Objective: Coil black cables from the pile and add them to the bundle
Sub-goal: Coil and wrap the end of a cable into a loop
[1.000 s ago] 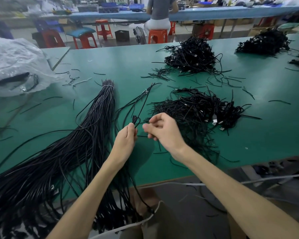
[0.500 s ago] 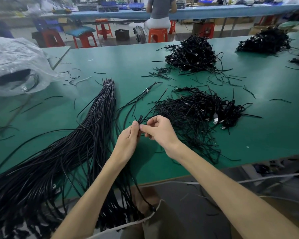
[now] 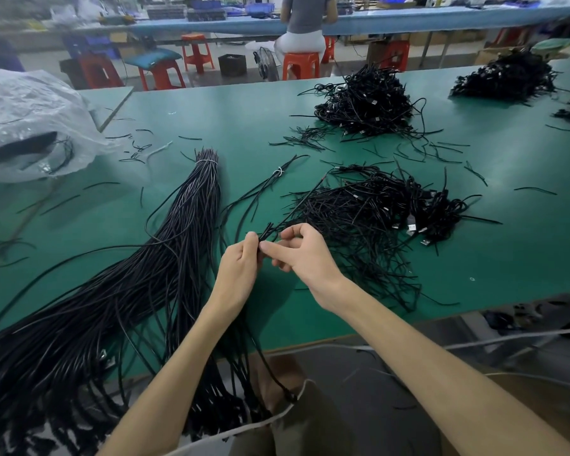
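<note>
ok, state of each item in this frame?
left hand: grips black cable.
right hand: pinches same cable.
black cable: held between both hands, above table.
long bundle: tied at far end, overhanging table edge.
near pile: loose, tangled.
far pile: heaped.

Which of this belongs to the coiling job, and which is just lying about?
Job: left hand, right hand, held cable, tied bundle, near pile.
Lying about: plastic bag, far piles, cable scraps, stools.
</note>
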`<state>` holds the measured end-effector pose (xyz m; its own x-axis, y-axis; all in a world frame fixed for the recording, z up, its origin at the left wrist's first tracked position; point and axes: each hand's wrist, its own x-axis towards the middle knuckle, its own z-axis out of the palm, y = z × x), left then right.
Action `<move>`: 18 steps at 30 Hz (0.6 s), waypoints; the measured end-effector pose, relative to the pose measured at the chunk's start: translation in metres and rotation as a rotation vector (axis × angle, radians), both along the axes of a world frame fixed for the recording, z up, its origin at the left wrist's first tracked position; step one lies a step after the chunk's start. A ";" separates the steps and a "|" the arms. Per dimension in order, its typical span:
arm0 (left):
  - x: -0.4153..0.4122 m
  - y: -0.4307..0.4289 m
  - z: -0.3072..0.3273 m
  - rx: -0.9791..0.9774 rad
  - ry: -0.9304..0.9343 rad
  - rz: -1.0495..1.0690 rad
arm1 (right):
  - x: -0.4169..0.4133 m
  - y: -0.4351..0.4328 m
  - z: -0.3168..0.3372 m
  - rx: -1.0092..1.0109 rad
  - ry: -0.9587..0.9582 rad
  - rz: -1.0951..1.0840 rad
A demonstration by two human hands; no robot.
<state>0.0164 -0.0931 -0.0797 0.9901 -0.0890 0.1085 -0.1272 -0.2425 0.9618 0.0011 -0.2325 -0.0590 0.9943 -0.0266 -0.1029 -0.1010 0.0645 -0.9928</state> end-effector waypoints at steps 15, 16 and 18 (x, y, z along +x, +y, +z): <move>0.001 0.004 0.003 -0.141 0.088 -0.006 | 0.006 -0.008 0.007 -0.107 -0.126 0.319; 0.000 0.004 0.004 -0.150 0.085 -0.008 | 0.007 -0.008 0.006 -0.111 -0.125 0.325; -0.001 0.004 0.007 -0.166 0.081 -0.013 | 0.006 -0.008 0.005 -0.125 -0.111 0.315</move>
